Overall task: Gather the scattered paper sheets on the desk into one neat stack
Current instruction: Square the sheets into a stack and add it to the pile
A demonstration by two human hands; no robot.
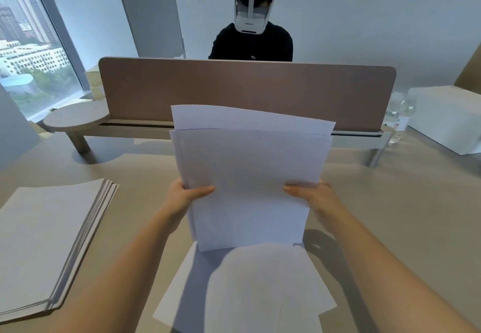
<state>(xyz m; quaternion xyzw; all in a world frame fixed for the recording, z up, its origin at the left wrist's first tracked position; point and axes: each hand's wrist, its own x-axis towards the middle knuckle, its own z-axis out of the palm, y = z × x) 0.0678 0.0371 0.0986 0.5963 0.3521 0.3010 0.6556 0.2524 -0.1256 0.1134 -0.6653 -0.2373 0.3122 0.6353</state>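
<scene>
I hold a bundle of white paper sheets (250, 176) upright above the desk, its top edges uneven and fanned. My left hand (186, 196) grips the bundle's left edge and my right hand (311, 194) grips its right edge, thumbs on the near face. Under the bundle, several loose white sheets (260, 288) lie overlapped and askew on the desk near its front edge. A thick stack of paper (49, 241) rests flat at the left, its edges slightly stepped.
The beige desk (390, 215) runs back to a brown divider panel (247, 90) on a low shelf with a round end (75, 117). A person in black with a white headset sits behind it. Water bottles (399, 116) and a white box (447, 116) stand at right.
</scene>
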